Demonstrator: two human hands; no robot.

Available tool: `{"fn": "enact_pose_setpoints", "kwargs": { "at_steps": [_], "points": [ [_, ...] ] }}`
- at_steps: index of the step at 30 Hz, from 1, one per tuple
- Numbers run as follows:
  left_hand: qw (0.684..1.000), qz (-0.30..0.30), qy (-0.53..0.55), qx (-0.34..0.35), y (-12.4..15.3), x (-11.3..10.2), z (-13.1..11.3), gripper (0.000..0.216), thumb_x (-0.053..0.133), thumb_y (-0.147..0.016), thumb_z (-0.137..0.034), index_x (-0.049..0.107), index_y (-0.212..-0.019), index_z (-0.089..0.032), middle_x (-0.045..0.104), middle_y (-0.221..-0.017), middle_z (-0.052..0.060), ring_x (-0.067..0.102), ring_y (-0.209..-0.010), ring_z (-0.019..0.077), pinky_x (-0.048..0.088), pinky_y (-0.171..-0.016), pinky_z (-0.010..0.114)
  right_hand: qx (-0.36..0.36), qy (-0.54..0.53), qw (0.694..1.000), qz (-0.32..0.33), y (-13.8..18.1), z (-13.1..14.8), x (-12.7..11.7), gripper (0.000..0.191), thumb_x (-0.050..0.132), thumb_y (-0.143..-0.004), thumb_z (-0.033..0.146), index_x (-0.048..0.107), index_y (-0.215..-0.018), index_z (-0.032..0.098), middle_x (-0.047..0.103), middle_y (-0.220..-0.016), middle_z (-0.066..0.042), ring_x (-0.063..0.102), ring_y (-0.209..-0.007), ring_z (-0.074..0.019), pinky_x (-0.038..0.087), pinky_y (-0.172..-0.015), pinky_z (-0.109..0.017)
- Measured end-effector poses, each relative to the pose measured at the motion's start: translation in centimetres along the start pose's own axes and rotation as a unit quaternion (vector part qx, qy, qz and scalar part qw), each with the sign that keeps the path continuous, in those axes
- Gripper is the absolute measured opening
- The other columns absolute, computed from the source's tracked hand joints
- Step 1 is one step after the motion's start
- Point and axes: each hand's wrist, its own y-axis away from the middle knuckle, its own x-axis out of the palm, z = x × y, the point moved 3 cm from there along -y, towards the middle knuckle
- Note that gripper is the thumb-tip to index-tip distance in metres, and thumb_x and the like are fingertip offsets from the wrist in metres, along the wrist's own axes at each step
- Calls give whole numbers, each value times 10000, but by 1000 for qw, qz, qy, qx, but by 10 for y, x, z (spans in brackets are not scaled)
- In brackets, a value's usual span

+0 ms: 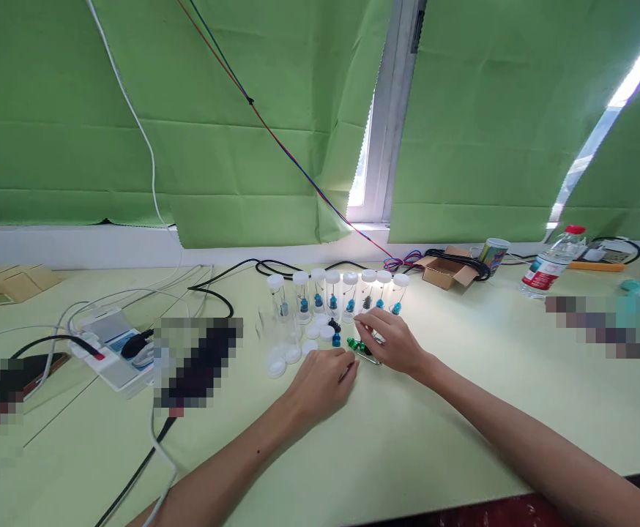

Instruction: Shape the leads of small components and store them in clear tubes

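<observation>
My left hand (324, 377) rests on the table, fingers curled and closed; whatever they hold, if anything, is hidden. Close by on the right, my right hand (392, 340) is bent with its fingertips drawn together, and I cannot make out anything in them. Small green pieces (354, 342) with thin metal pins lie between the hands. A blue piece (336, 339) and a black piece (334, 326) sit just left of them. Behind stands a row of clear capped tubes (333, 293), most with a blue piece inside. Loose white caps (310, 346) lie left of the hands.
Clear uncapped tubes (268, 326) stand at the left of the row. Farther left are a white power strip (116, 355) and cables. Along the back right are a small cardboard box (445, 273), a printed can (494, 255) and a water bottle (551, 262).
</observation>
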Motion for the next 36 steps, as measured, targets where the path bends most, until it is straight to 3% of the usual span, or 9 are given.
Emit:
{"fn": "enact_pose_setpoints", "kwargs": {
  "at_steps": [4,7,14,25,30,36],
  "points": [
    [998,-12,-9,-64,-3,-4,5,208,395,-941,-261,590,-903,-196,584,-664,3,499,-562,137,287,-545,272,66,15,997,41,19,-19,5,266,396,-952,282,650,-902,225,640,-760,-82,583,-699,-200,453,-698,-319],
    [993,-9,-33,-112,-5,-8,11,232,418,-924,-259,564,-1096,-206,612,-712,8,540,-599,157,307,-565,270,104,-10,993,59,19,-18,8,304,382,-957,310,643,-823,227,641,-744,-79,579,-689,-200,451,-696,-314],
    [984,22,-64,-164,-6,-8,24,195,428,-915,-276,583,-1012,-208,597,-665,8,538,-589,174,249,-539,268,148,-59,986,49,20,-21,5,287,435,-929,339,646,-779,213,621,-673,-45,548,-619,-185,447,-646,-302],
    [989,2,-13,-145,-4,-1,23,173,448,-889,-216,573,-1007,-201,596,-857,33,561,-702,172,355,-593,277,136,-72,987,53,20,-27,3,124,552,-882,242,671,-880,210,649,-774,-41,534,-618,-165,461,-647,-302],
    [990,-13,-5,-144,-5,-4,22,168,471,-880,-221,577,-1010,-211,576,-975,47,593,-808,188,415,-645,289,99,-51,993,34,25,-31,10,116,646,-839,264,693,-931,212,650,-878,-57,578,-843,-208,482,-783,-346],
    [989,-19,22,-142,-4,0,22,215,482,-870,-204,570,-1065,-220,578,-1006,43,598,-825,184,435,-664,295,55,-42,996,48,27,-23,18,253,655,-852,273,680,-1101,241,643,-1031,-78,519,-1025,-253,468,-910,-420]
  ]
}}
